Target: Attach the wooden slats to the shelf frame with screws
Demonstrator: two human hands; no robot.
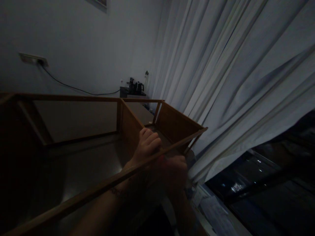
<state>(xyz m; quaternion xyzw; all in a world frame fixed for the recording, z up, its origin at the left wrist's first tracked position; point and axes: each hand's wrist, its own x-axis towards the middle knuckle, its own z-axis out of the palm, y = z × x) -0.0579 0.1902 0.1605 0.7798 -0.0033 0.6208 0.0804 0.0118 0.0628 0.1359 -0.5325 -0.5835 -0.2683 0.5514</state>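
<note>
A brown wooden cabinet frame [179, 143] with open bays lies in front of me, its near rail slanting across the view. My left hand [147, 143] reaches over that rail, its fingers curled over the top edge of the upright divider panel [133, 123]. On the near side of the rail, beside the left hand, my right hand [175, 168] is closed in a fist. A small reddish spot shows at its finger side, against the rail. Blur and darkness hide what the right hand grips.
White curtains [221, 82] hang along the right, above a dark window [265, 183]. At the back stand a black kettle [139, 86] and other dark items on a small dark cabinet [133, 94]. A black cord [71, 87] runs there from a wall socket [33, 59].
</note>
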